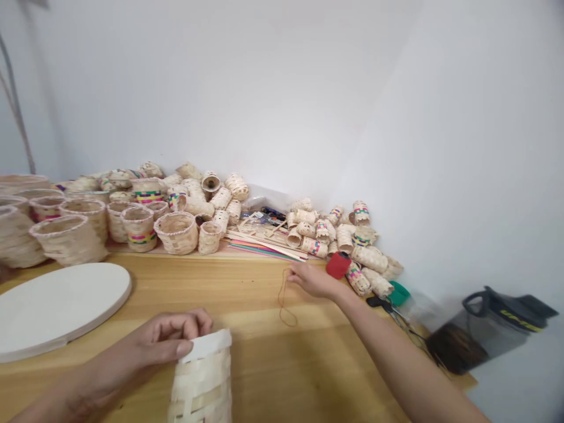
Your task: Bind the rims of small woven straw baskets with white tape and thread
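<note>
At the near edge of the view stands a tall pale woven basket (201, 385) with a white band round its rim; its lower part is cut off by the frame. My left hand (152, 341) is closed on that rim, thumb outside and fingers over the top. Farther out, my right hand (312, 279) pinches a thin orange-brown thread (289, 324), which hangs in a loop over the wooden table (264, 364).
Round woven baskets (176, 233) crowd the back left. Smaller ones (372, 257) lie heaped at the back right near a red roll (338, 265) and a green roll (399, 293). Coloured strips (264, 248) lie between. A white round board (66, 299) is at left, a dark-lidded jug (489, 332) at right.
</note>
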